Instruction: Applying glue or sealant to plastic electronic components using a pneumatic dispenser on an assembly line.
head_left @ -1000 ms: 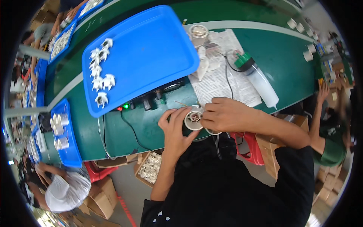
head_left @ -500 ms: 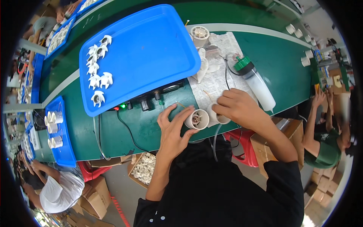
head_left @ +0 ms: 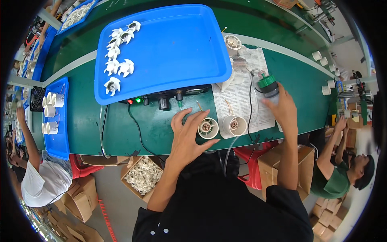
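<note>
Near side | your left hand (head_left: pixel 186 139), half-curled around left white cup (head_left: pixel 208 128) | your right hand (head_left: pixel 285 111), spread at syringe (head_left: pixel 269 86) | both holds unclear

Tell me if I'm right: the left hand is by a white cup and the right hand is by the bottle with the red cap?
Not quite: the cap is green, not red, as the head view shows. The left hand is by a white cup and the right hand by the bottle.
</note>
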Available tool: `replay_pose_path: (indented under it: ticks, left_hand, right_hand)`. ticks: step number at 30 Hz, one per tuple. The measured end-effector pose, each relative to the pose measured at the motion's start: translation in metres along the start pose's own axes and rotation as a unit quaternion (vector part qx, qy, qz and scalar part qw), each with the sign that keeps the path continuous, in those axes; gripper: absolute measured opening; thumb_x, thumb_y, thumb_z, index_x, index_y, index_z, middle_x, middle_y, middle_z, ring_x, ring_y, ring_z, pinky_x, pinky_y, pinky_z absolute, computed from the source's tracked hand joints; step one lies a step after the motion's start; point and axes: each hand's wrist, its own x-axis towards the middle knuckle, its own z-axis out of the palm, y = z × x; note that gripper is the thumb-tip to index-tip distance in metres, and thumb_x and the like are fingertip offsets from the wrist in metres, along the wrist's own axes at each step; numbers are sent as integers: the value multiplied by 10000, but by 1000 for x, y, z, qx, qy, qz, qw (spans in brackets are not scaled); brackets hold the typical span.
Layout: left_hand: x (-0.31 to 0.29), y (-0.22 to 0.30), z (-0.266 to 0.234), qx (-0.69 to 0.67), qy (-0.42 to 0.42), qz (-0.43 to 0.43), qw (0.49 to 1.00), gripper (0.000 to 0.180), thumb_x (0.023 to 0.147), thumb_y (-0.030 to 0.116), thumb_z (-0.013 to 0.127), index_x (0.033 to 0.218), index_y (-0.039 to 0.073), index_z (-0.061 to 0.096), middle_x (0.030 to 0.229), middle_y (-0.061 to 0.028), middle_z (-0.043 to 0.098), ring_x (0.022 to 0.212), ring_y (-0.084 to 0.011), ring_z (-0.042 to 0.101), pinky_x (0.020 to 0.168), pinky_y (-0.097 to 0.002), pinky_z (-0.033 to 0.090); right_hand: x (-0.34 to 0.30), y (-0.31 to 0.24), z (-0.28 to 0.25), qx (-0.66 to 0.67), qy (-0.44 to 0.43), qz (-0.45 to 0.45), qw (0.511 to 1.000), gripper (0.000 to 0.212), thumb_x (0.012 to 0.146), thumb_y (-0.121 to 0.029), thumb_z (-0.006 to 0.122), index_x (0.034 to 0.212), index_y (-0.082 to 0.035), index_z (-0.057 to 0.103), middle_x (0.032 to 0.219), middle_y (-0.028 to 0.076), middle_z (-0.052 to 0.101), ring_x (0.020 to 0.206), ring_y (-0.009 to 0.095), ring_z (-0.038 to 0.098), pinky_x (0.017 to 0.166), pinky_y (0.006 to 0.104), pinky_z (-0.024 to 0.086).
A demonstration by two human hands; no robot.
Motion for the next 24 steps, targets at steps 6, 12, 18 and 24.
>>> replay_pose_path:
  ticks: [6,12,18,24]
  left_hand:
    - [-5,-2,2,-12,36,-9,999,739,606,253,863,1259,95,556,1230,-71,573,1267,-319,362,1060,-446,275]
    - [-2,0,4,-10,22,28,999,654,607,278,858,1195,127,614,1195,-35,583,1253,-301,381,1064,-454,255]
    - [-6,-6,0,-17,36,23,999,658,616,299,848,1195,105,605,1143,-34,582,1225,-284,414,1085,-507,223]
    - [-6,-6,3,-31,63,30,997,647,594,303,857,1173,131,627,1123,-14,590,1192,-278,429,1051,-467,287]
  right_hand:
    - [18,34,-20,274,-8,20,962,474,747,-206,741,1117,8,536,968,129,656,845,199,638,746,331,499]
    - [9,1,-100,626,186,-89,752,634,829,-298,682,1324,8,430,1036,177,583,922,280,591,855,405,485]
    - [9,-88,-58,873,-9,-67,482,583,882,-469,553,1259,-28,491,1011,141,527,935,281,510,920,451,405]
    - [-4,-128,-33,838,35,-115,533,660,871,-473,564,1358,-60,398,962,155,554,867,284,563,826,471,499]
